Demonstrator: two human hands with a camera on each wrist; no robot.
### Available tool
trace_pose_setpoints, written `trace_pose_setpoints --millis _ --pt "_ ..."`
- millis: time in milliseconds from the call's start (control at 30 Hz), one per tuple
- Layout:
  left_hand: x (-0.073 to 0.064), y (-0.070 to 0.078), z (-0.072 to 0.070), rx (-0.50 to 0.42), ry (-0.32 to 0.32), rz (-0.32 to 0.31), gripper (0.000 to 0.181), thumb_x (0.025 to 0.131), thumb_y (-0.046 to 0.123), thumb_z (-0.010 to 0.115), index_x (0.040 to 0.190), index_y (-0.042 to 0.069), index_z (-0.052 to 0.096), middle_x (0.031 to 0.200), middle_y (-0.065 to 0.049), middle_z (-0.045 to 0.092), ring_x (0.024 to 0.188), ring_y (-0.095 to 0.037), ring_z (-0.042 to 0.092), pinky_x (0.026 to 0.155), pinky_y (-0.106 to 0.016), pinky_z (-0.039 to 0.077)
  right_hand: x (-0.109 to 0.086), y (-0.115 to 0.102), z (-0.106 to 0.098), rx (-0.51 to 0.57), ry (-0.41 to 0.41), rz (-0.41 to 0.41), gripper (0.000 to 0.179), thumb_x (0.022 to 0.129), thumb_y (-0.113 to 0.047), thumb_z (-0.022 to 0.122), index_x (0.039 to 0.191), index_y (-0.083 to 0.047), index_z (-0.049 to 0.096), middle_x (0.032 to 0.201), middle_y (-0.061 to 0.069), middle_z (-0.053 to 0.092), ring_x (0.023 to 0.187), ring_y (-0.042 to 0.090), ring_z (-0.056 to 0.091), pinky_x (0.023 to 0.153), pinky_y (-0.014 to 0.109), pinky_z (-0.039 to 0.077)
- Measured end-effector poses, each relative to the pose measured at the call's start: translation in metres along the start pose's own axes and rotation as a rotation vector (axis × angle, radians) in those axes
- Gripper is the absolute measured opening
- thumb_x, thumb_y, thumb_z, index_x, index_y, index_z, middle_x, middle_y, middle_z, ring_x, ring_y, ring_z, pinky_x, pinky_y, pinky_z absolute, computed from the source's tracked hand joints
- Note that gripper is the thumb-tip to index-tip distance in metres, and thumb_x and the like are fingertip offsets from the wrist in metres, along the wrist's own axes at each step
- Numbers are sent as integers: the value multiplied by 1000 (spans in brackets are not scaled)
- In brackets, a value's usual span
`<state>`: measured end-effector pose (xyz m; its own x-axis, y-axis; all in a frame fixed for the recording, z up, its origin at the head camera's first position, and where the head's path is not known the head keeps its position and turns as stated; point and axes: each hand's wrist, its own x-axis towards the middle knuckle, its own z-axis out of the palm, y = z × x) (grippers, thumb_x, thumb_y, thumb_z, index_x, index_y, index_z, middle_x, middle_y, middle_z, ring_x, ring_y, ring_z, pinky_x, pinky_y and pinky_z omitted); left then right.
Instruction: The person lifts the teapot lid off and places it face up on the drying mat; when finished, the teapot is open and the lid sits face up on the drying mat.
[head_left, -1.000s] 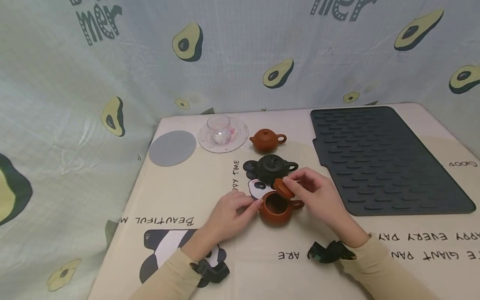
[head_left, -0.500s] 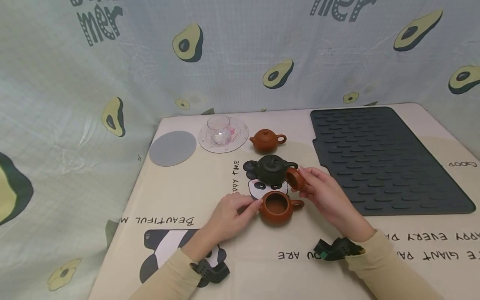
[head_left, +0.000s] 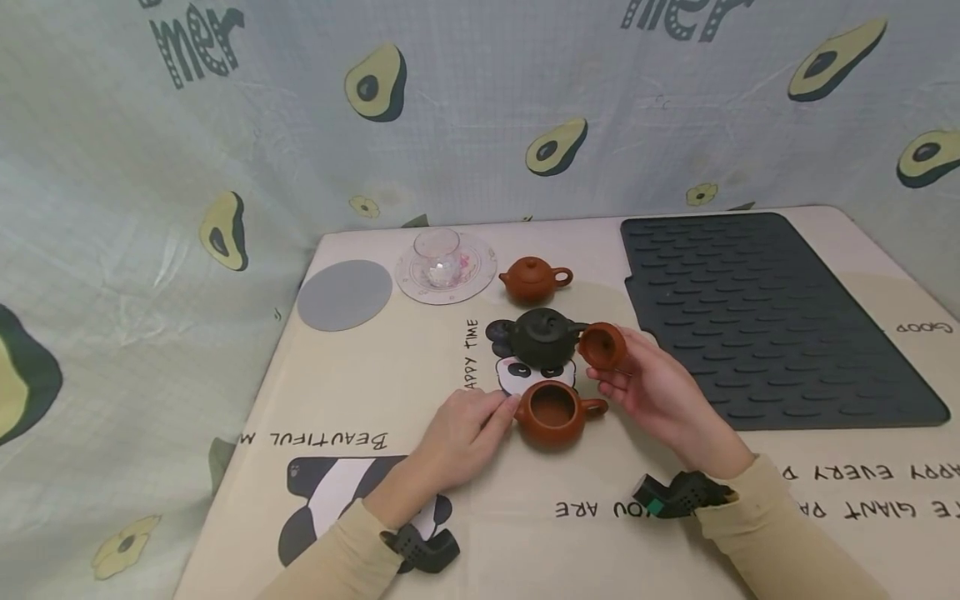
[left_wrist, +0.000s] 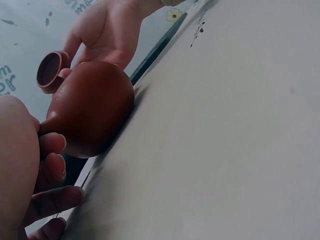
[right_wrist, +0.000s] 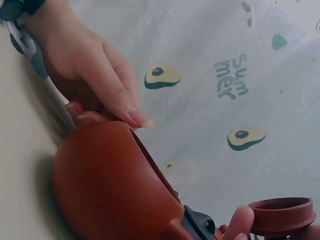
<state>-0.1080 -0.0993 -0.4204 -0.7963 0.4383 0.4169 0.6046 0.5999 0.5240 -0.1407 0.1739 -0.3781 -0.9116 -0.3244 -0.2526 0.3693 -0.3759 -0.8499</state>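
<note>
An open reddish-brown clay teapot (head_left: 551,432) stands upright on the table, its dark inside showing in the head view. My left hand (head_left: 459,437) pinches its spout (left_wrist: 49,123) between thumb and fingers. Just right of and above the pot, my right hand (head_left: 667,398) holds the teapot lid (head_left: 602,347) in its fingers, its hollow underside turned toward the head camera. In the right wrist view the same lid (right_wrist: 282,218) appears at the lower right, away from the pot. Right behind the open pot stands a black teapot (head_left: 542,337), partly overlapped by the lid.
A smaller brown teapot (head_left: 531,281) with its lid on stands at the back. Left of it, a clear glass cup (head_left: 438,254) sits on a patterned plate (head_left: 480,283), beside a grey round mat (head_left: 345,296). A large dark ridged mat (head_left: 772,325) covers the right side.
My right hand has lifted the lid off to the right and turned it so its underside faces the head camera. The left hand stays at the spout.
</note>
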Motion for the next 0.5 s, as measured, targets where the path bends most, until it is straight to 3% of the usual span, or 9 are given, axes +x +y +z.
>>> trace_pose_setpoints --millis 333,500 --pt "0 0 -1 2 -3 -4 34 107 24 52 73 23 53 62 13 43 62 -10 48 64 -32 41 0 -3 -2 97 -36 9 26 109 -40 48 117 -19 61 110 2 74 99 18 69 91 29 50" --pt "0 0 -1 -8 5 0 34 107 24 52 72 23 53 62 14 43 61 -10 48 63 -31 40 -1 -4 -3 102 10 -3 26 108 -40 51 123 -19 49 107 -1 73 98 19 68 91 29 50"
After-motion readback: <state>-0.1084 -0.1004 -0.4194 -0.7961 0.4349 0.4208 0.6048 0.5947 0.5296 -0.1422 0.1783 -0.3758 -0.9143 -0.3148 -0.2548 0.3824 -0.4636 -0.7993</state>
